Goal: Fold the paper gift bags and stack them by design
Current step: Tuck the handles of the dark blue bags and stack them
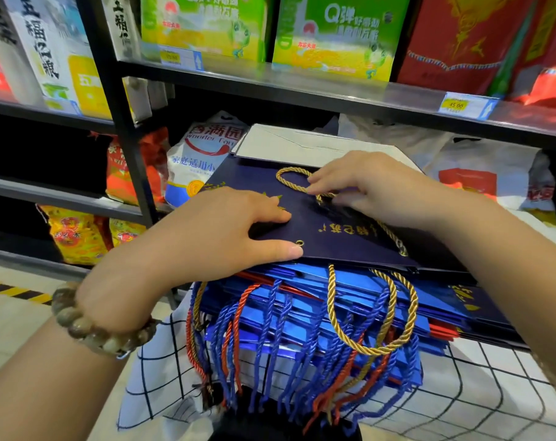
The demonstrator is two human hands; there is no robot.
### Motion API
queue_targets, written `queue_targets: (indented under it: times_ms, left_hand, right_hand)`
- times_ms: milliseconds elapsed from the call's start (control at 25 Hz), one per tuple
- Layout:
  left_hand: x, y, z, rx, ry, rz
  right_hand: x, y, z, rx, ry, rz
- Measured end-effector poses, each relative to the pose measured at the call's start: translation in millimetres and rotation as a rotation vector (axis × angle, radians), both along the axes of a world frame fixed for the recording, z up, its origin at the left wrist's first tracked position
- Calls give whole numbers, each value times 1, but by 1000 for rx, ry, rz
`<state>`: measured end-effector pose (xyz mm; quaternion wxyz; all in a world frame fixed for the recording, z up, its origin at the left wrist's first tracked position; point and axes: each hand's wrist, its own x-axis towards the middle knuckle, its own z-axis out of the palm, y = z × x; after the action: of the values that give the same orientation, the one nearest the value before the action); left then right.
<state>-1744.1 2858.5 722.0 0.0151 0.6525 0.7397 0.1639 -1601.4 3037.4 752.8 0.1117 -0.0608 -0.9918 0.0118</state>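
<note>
A dark navy gift bag with gold lettering lies flat on top of a stack of folded bright blue bags. My left hand presses flat on the navy bag's near left corner, thumb beside a grommet. My right hand rests on the bag's far side, fingertips pinching its gold rope handle. Another gold handle and several blue and red cords hang over the stack's front edge.
A white folded sheet lies behind the navy bag. The stack sits on a white checked cloth. Dark metal shelving with boxed goods and rice sacks stands close behind. Tiled floor with hazard tape lies at left.
</note>
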Motion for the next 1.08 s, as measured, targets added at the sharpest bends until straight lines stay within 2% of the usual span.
queue_targets:
  times_ms: [120, 280, 320, 480, 600, 840, 1080]
  left_hand:
    - [0, -1, -3, 21, -9, -22]
    - [-2, -4, -6, 26, 31, -13]
    - [-1, -6, -5, 66, 52, -10]
    - [3, -10, -4, 378, 341, -119]
    - [3, -11, -7, 435, 358, -159]
    - [-1, -11, -18, 536, 451, -224]
    - [0, -11, -17, 588, 456, -225]
  right_hand:
    - [-3, 1, -1, -52, -106, 41]
    - [-4, -4, -5, -46, -8, 62]
    - [-3, -7, -6, -85, 19, 62]
    - [0, -22, -3, -202, 49, 120]
    - [4, -32, 4, -308, 63, 166]
    - [6, -33, 17, -109, -1, 220]
    - [3, -36, 10, -124, 8, 214]
